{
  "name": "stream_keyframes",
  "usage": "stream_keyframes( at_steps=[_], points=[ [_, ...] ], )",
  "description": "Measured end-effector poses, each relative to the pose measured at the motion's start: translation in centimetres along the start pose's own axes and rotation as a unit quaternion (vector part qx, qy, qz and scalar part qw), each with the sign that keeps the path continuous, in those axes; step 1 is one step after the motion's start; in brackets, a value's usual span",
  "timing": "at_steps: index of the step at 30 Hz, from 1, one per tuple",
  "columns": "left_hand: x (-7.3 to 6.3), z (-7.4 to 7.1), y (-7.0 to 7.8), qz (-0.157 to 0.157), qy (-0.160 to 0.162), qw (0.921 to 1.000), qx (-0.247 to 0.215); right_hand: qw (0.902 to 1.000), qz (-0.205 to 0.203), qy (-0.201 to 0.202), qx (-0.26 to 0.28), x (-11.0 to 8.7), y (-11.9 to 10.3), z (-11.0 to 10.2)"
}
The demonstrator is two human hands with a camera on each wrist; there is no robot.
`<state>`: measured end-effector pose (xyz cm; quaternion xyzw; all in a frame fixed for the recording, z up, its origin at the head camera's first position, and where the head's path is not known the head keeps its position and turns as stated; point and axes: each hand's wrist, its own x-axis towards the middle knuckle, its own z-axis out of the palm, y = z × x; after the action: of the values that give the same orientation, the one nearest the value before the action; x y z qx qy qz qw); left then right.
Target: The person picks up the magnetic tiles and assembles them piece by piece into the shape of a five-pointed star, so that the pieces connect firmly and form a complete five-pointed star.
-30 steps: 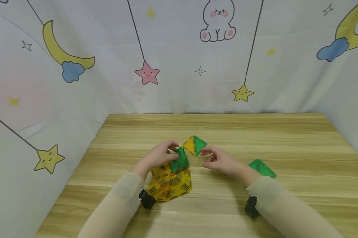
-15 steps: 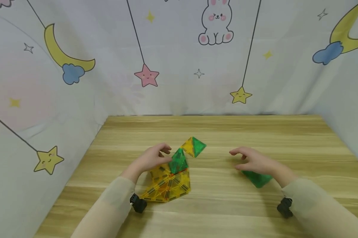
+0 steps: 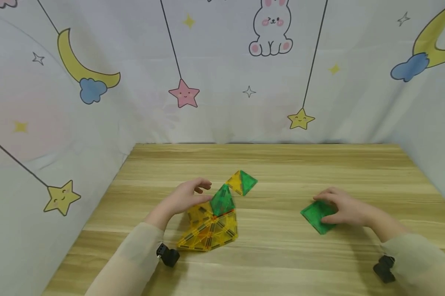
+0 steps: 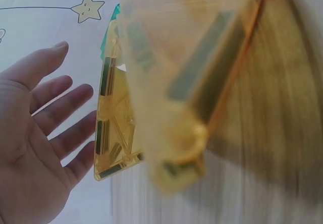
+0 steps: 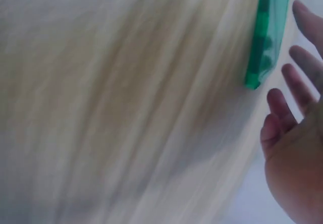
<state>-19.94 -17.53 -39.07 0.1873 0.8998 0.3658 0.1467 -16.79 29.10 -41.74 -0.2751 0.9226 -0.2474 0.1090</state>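
Note:
Translucent yellow magnetic tiles [image 3: 219, 230] form a many-sided cluster left of the table's middle, with green triangular tiles [image 3: 222, 201] rising at its far side. My left hand [image 3: 183, 197] is at its left edge, fingers loosely bent; whether the thumb touches is unclear. In the left wrist view the left palm [image 4: 30, 148] faces the yellow tiles, with nothing in its grasp. Farther right, my right hand [image 3: 342, 209] reaches over a diamond-shaped green tile piece [image 3: 315, 216], fingers and thumb spread across it. The right wrist view shows these fingers [image 5: 303, 88] apart from the green edge.
A yellow triangle [image 3: 235, 183] and a green triangle [image 3: 248, 182] lie joined behind the cluster, at its tip. The wooden table [image 3: 267, 255] ends at a printed white curtain [image 3: 222, 115] at the back.
My right hand has moved right, away from the joined triangles, to the green piece, which has shifted slightly nearer. My left hand has drawn back a little left from the green tiles.

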Motion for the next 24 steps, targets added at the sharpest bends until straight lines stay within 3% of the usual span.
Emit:
stream_keyframes(
  at_steps=[6, 16, 24],
  points=[
    [-0.2, -0.1, 0.8, 0.025, -0.022, 0.9994, -0.009, 0.9999, 0.005, -0.002, -0.014, -0.4, 0.2, 0.6],
    [0.6, 0.3, 2.5, 0.068, -0.025, 0.9971, 0.023, 0.9996, -0.018, -0.004, -0.023, 1.4, -1.9, 1.9],
    [1.4, 2.0, 4.9, 0.096, -0.027, 0.9925, 0.070, 0.9992, -0.033, 0.004, -0.020, 3.0, -3.1, 3.3]
  ],
)
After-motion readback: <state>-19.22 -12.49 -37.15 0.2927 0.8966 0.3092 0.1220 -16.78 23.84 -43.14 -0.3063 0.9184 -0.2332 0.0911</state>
